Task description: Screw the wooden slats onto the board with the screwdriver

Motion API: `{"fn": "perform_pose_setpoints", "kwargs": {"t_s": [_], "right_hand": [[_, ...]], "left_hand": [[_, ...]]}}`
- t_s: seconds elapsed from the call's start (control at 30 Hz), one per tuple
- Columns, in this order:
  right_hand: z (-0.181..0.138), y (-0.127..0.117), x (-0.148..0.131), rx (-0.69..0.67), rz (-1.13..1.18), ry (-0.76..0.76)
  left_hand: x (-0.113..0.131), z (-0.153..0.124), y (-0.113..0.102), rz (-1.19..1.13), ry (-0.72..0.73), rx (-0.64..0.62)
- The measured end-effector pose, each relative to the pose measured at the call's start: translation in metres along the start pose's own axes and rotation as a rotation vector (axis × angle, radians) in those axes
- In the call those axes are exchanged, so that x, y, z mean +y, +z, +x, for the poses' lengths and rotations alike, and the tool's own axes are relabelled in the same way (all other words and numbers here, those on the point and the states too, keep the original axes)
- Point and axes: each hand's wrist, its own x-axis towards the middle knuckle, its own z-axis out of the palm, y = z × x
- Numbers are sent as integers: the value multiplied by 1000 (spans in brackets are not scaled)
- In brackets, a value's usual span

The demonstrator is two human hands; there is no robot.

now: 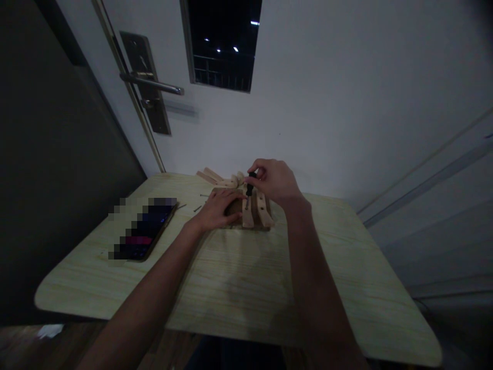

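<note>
Wooden strips (247,219) at frame centre need steadying: left hand (220,209) lies spread on the board (234,207); right hand (275,180), pinching the black screwdriver (250,186), should keep it upright.

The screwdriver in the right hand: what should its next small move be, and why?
Probably a small turn with light downward pressure: the right hand grips the screwdriver nearly upright, its shaft points down at the pale wooden piece, and the left hand rests on the brown board, likely steadying it. Whether the tip is seated, I cannot tell.
</note>
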Motion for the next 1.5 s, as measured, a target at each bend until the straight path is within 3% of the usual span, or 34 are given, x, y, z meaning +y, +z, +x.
{"fn": "perform_pose_setpoints", "kwargs": {"t_s": [0.73, 1.0, 1.2, 1.5], "right_hand": [[-1, 1, 6, -107, 230, -129], [0, -1, 1, -59, 72, -17], [-2, 3, 3, -46, 81, -68], [0, -2, 2, -129, 298, -163]], "left_hand": [[-3, 1, 1, 7, 17, 19], [-1, 0, 0, 3, 7, 10], [0, 0, 0, 3, 4, 10], [-2, 0, 1, 14, 4, 6]]}}
